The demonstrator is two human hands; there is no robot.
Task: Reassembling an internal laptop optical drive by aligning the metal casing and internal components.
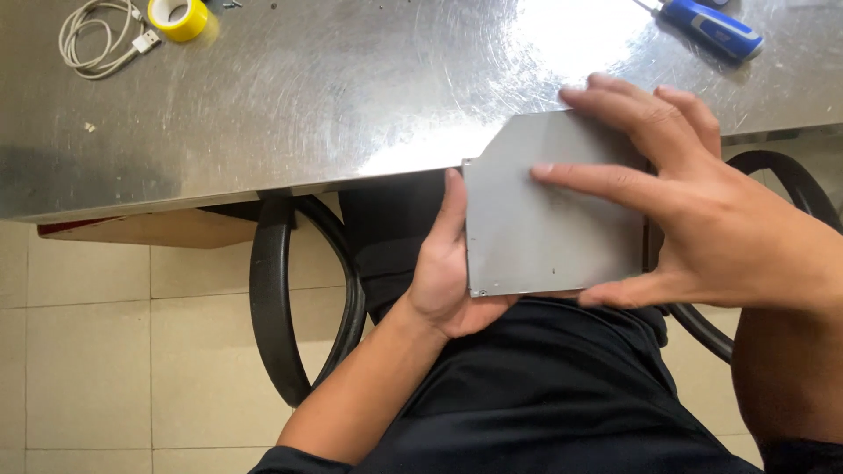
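Observation:
A flat grey metal drive case [536,228], square with one cut corner, is held over my lap at the table's near edge. My left hand [443,272] grips it from beneath along its left side, thumb up along the edge. My right hand [694,211] lies on top, fingers spread across the plate, thumb under the lower right edge. Small screws show at the case's left corners.
A scratched steel table [307,96] fills the top. On it lie a coiled white cable [97,39], a yellow tape roll [178,17] and a blue-handled screwdriver [711,26]. Black chair arms [268,298] flank my legs above a tiled floor.

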